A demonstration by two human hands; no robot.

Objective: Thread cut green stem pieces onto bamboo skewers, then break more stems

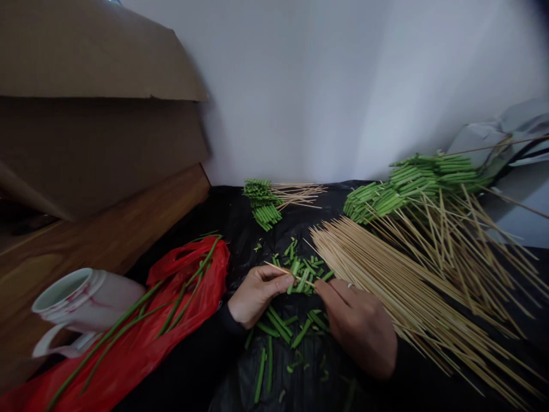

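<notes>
Sheet (229, 217) runs up to wall (278, 103) at back. Center: cut-stem pile (317, 264) on sheet; left hand (261, 292) and right hand (360, 320) either side, thin stick (278, 267) spanning between them. Loose pieces (302, 333) in front of pile, between forearms. Left: bag (128, 377), long stems (120, 323) on top, mug (115, 294) just beside it. Box (107, 143) behind mug. Right of right hand: bare sticks (407, 280); behind those, large skewer stack (407, 189). Small skewer stack (266, 200) behind cut-stem pile, near wall.
</notes>
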